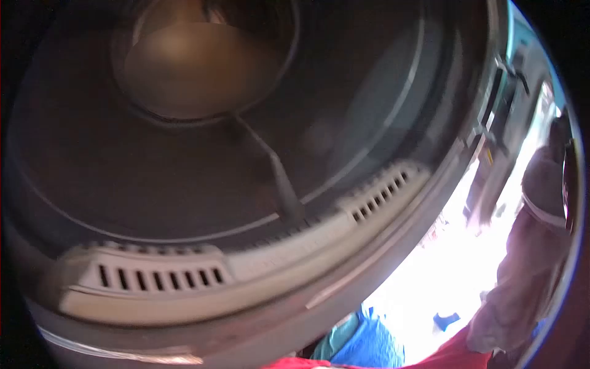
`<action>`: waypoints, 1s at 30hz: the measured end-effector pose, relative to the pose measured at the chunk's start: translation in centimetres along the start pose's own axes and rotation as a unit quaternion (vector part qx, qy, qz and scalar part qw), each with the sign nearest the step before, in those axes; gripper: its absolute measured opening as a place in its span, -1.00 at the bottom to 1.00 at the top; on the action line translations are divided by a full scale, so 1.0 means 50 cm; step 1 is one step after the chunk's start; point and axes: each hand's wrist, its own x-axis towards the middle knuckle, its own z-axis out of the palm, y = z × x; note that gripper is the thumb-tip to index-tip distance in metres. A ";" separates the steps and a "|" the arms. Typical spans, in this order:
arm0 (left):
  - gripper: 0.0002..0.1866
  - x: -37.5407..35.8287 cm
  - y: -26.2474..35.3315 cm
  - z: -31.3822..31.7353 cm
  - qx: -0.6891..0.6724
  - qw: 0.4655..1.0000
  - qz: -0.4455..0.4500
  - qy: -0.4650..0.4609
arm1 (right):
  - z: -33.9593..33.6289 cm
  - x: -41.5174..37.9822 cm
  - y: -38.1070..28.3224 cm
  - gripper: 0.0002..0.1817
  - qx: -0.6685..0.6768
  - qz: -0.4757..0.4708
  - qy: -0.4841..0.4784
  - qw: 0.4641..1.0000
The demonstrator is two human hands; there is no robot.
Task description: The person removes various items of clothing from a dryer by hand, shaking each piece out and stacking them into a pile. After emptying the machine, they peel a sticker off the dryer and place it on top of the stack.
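Neither of my hands shows. Most of the view is filled by a large dark round machine part [166, 184], close in front of me and shaped like a drum or a wide round door. Two pale slotted vents, a left one [160, 278] and a right one [381, 197], sit along its curved lower rim. Near its top is a round brownish centre [190, 67], from which a thin seam or strip [270, 157] runs down to the rim. Blur hides the finer detail.
A blue and teal cloth or bag [369, 341] lies below the rim. Red fabric [455, 353] crosses the bottom edge. On the right a brownish, sleeve-like shape [531, 258] stands beside a glaring bright floor [424, 289], which carries a small blue object [447, 321].
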 end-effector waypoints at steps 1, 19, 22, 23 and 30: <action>-0.75 -0.002 0.004 0.002 -0.016 1.000 0.001 -0.005 | -0.009 -0.002 0.029 -0.56 0.011 0.019 0.007 1.000; -0.39 -0.182 0.298 0.273 -0.538 0.788 -0.089 -0.285 | 0.049 -0.463 0.124 -0.72 0.074 0.154 -0.263 0.950; -0.49 -0.234 0.353 0.316 -0.531 0.775 -0.028 -0.342 | 0.016 -0.535 0.123 -0.75 0.070 0.261 -0.257 0.928; -0.49 -0.271 0.356 0.335 -0.533 0.767 -0.028 -0.356 | -0.001 -0.557 0.128 -0.76 0.054 0.299 -0.247 0.920; -0.66 -0.248 0.424 0.334 -0.724 0.155 -0.415 -0.528 | -0.172 -0.809 0.318 -0.77 0.143 0.466 -0.126 0.864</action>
